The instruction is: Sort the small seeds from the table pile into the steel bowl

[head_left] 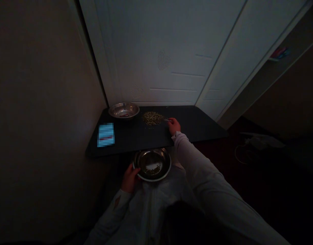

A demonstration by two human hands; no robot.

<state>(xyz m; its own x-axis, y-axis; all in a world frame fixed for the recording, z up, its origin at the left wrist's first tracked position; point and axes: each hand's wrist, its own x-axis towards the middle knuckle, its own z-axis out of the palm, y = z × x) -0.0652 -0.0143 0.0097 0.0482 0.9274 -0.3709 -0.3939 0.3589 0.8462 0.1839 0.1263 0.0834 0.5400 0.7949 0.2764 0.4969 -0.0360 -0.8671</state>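
My left hand (pixel 130 177) grips the left rim of a shiny metal bowl (pixel 167 164), held in front of my body just below the table's front edge. A small amount of grain-like bits (pixel 153 169) lies in its bottom. Over the table, my right hand (pixel 174 126) is closed on a thin, pale utensil (pixel 167 119). The utensil points left at the right side of a heap of small yellowish-green grains or seeds (pixel 151 118), spread loosely on the dark tabletop. Dim light hides the utensil's exact kind.
A second metal bowl (pixel 124 110) stands at the back left of the black table (pixel 136 136), with a small reddish mark inside. Near the left edge lies a blurred light-blue item (pixel 105 135). White panels (pixel 146 51) rise behind, and a brown wall (pixel 44 102) borders the left.
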